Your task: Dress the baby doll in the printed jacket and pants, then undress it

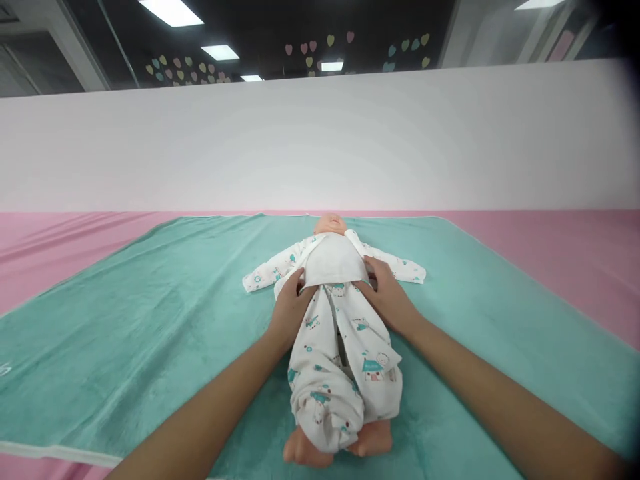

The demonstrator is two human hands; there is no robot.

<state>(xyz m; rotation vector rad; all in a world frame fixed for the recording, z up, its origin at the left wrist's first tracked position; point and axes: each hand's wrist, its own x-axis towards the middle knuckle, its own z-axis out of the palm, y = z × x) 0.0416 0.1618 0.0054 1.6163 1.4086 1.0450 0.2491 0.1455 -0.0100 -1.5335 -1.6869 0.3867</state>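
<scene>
Head view: one green blanket (pixel 150 320) with a pale hem lies over a pink surface (pixel 565 253), which shows beyond its left and right edges and at its near-left corner; faint creases cross the blanket's left half. Past its far edge stands one white wall (pixel 320 147), topped by dark glass (pixel 280 20) with three clusters of heart shapes (pixel 331 41), the left one too dense to count surely. Five bright light panels (pixel 171 12) show up there.

One doll (pixel 330 225) lies face up along the middle of the blanket, its head close to the far edge, its two bare feet (pixel 306 450) toward the near edge. It wears one open printed jacket (pixel 273 270), both sleeves stretched out sideways, one white undershirt (pixel 335 259) and one pair of printed trousers (pixel 373 340), parted by a slit between the two legs.

Two hands are at the doll's waist: the left hand (pixel 290 303) on one side, the right hand (pixel 387 293) on the other. Each has its thumb on the trousers' top, apart from bent fingers; whether they pinch the cloth, I cannot tell.
</scene>
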